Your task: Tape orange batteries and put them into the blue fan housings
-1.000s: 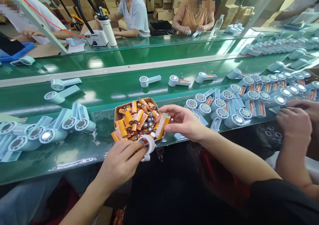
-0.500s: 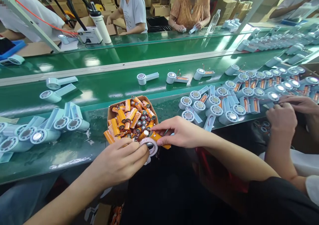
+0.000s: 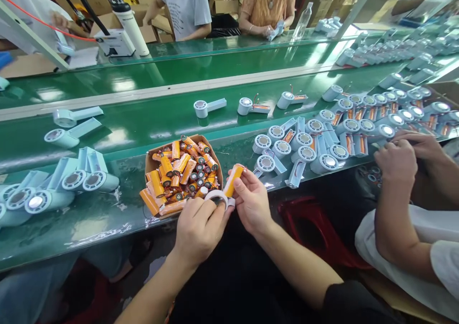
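Note:
My left hand [image 3: 199, 228] is closed around a small white roll of tape [image 3: 217, 197] at the near edge of the green bench. My right hand [image 3: 251, 202] pinches an orange cylindrical battery [image 3: 233, 179], held upright right beside the roll, its fingers touching the tape. Just behind both hands sits an open cardboard box [image 3: 211, 154] heaped with several more orange batteries [image 3: 179, 168].
Pale blue fan housings lie in clusters at the left [image 3: 53, 190] and right [image 3: 304, 145], with more on the conveyor belt [image 3: 150, 123]. A co-worker's hands [image 3: 398, 159] work at the right. Other people sit across the far bench. A red stool [image 3: 315, 223] stands below.
My right hand lifted a battery from the box, dipped toward the tape roll, and now holds the battery upright against it. The view tilted down slightly.

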Tool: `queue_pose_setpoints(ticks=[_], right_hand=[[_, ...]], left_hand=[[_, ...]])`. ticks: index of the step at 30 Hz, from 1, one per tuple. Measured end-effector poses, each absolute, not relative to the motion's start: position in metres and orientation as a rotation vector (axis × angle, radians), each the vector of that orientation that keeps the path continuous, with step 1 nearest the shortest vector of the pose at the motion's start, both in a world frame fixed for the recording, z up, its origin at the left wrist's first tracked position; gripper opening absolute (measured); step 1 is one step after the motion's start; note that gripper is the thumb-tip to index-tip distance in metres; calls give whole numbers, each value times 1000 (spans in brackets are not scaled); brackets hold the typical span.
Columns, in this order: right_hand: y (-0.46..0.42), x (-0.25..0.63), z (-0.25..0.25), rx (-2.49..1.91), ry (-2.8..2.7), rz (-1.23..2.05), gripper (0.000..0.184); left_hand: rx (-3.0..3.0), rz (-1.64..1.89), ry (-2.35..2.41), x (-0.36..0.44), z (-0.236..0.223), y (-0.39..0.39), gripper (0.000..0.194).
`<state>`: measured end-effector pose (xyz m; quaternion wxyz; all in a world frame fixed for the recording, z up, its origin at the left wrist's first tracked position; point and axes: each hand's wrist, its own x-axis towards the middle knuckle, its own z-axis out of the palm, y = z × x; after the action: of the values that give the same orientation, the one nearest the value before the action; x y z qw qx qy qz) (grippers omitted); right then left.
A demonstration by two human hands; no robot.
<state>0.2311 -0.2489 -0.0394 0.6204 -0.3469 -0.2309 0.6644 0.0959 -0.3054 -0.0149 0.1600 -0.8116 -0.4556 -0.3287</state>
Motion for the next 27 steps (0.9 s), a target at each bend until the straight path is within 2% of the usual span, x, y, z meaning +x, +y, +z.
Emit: queue_pose_setpoints(ticks=[6, 10, 14, 23, 27], right_hand=[[-205, 298, 2, -801, -993, 1388, 46], [-218, 316, 23, -870, -1471, 1415, 42], [-242, 315, 23, -891, -1757, 1454, 40], [-254, 313, 14, -870, -2045, 1421, 39], [-248, 307, -5, -896, -1758, 1723, 43]], left_hand=[[-2583, -855, -1083, 93, -23, -329, 11], [-2458, -792, -1091, 68, -4, -335, 27], [-2490, -735, -975, 58, 9, -340, 25], [-2699, -502, -712, 54, 26, -326, 23], [-2757, -372, -649, 53, 46, -309, 21]])
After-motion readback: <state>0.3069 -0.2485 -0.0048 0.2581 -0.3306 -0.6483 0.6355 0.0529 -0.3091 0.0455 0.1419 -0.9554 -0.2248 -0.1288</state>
